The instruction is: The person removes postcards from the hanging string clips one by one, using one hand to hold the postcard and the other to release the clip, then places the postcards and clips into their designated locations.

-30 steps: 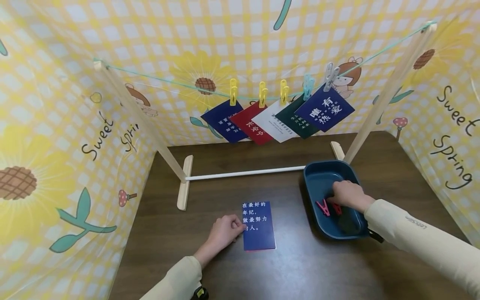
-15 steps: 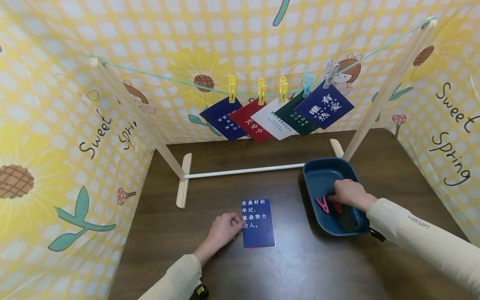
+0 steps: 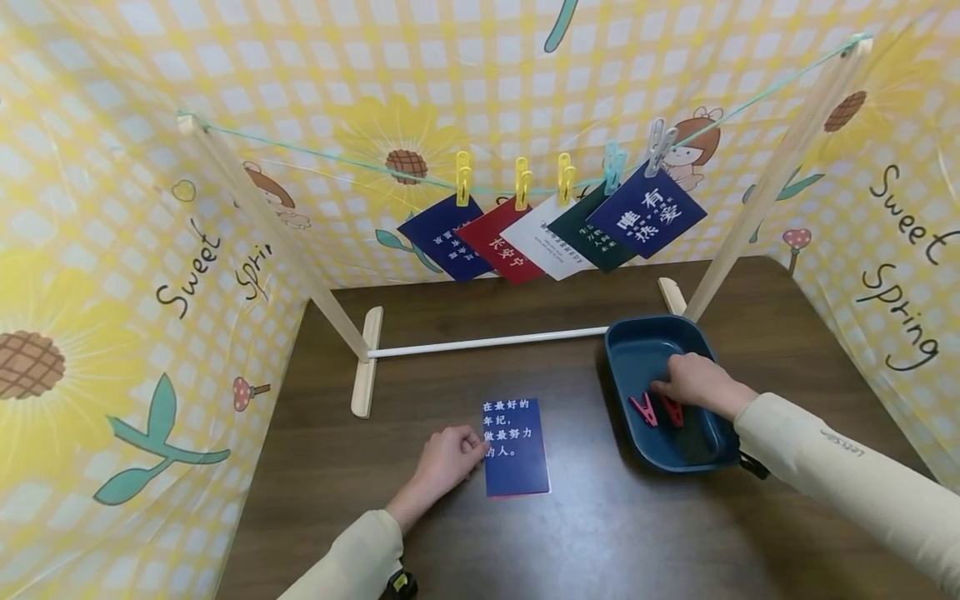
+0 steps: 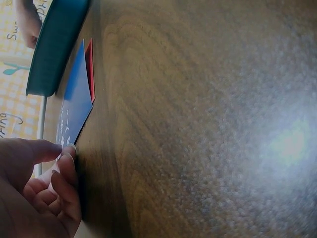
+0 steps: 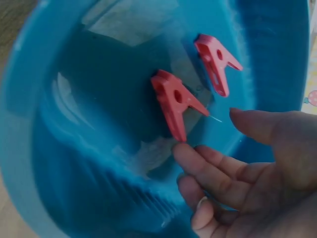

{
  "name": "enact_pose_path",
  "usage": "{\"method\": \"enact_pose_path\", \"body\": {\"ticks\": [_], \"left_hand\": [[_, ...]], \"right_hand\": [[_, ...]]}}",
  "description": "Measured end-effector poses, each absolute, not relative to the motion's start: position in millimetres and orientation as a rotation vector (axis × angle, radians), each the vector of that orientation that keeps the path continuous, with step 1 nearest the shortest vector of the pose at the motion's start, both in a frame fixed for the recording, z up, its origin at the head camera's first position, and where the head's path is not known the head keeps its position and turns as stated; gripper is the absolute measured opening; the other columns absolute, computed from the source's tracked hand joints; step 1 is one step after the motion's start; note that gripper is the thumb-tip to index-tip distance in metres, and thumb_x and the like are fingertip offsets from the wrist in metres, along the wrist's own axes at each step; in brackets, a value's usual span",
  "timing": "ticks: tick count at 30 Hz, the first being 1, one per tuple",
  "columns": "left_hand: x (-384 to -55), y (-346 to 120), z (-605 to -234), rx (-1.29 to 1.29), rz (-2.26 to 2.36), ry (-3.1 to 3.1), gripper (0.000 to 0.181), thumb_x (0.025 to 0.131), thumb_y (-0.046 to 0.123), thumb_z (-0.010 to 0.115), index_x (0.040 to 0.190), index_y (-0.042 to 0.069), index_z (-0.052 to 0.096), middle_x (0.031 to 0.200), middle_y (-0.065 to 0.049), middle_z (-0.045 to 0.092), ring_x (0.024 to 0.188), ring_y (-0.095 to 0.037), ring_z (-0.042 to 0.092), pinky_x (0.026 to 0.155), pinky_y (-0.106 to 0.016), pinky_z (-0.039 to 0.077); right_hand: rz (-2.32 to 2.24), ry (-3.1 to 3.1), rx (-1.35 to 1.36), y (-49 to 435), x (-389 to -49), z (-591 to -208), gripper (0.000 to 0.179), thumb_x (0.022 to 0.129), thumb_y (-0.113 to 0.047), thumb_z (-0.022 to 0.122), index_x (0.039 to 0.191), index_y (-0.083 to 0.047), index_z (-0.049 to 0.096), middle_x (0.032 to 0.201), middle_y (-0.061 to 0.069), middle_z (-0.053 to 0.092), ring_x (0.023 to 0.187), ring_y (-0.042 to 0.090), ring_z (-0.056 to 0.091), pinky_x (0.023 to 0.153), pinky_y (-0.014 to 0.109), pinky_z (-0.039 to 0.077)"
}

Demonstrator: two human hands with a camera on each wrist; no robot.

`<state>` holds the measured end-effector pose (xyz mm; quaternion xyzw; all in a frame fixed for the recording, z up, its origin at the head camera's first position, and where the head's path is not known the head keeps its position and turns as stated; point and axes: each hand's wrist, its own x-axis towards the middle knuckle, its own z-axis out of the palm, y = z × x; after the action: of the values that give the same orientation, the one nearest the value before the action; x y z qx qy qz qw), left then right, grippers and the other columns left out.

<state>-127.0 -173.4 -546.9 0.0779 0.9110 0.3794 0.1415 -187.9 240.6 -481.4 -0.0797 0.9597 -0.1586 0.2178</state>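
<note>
On the table lies a blue card point(image 3: 516, 467) with white characters, a red edge showing beneath it. My left hand point(image 3: 450, 458) pinches its left edge between thumb and index finger; in the left wrist view the blue card point(image 4: 77, 94) is lifted slightly off a red card point(image 4: 90, 69). My right hand point(image 3: 701, 383) reaches into a dark blue plastic basin point(image 3: 626, 392). Two pink-red clothespins lie there. The right wrist view has the index fingertip right at a leg of the nearer clothespin point(image 5: 174, 101), the thumb apart from it. The other clothespin point(image 5: 214, 62) lies beyond.
Behind stands a wooden frame point(image 3: 780, 183) with a green cord point(image 3: 300, 150) strung across. Several cards hang from it by yellow, light blue and clear clothespins, a blue card point(image 3: 648, 212) rightmost. A white rod point(image 3: 487, 342) joins the frame's feet, running up to the basin.
My right hand has drawn back slightly from the nearer clothespin, showing more of it. The left hand stays at the card's edge. The head view has shifted a little.
</note>
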Motion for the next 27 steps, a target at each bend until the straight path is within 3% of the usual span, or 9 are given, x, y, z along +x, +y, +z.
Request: {"method": "enact_pose_path", "body": {"ticks": [9,17,27], "left_hand": [[-125,-174,-543,0.217,1.107,2.620,0.023,0.100,0.023,0.071,0.081,0.009,0.069,0.060,0.004,0.062,0.048,-0.008,0.056,0.046,-0.026,0.044],[-129,-178,-540,0.243,1.198,2.532,0.024,0.100,0.017,0.070,0.079,0.005,0.070,0.063,-0.001,0.067,0.050,-0.013,0.062,0.047,-0.027,0.051],[-132,-181,-536,0.226,1.208,2.551,0.021,0.099,0.017,0.071,0.081,0.007,0.069,0.063,-0.001,0.068,0.044,-0.013,0.057,0.044,-0.027,0.046]], "right_hand": [[-0.441,2.713,-0.221,238,-191,-475,0.036,0.101,-0.025,0.068,0.069,-0.008,0.059,0.059,0.004,0.052,0.053,0.016,0.054,0.051,0.027,0.045],[-0.462,2.723,-0.221,232,-186,-464,0.028,0.101,-0.027,0.069,0.096,0.001,0.068,0.071,0.005,0.060,0.061,0.018,0.058,0.057,0.033,0.055],[-0.512,2.704,-0.236,228,-176,-459,0.027,0.101,-0.028,0.068,0.092,-0.003,0.067,0.070,0.003,0.060,0.059,0.016,0.056,0.054,0.032,0.051]]}}
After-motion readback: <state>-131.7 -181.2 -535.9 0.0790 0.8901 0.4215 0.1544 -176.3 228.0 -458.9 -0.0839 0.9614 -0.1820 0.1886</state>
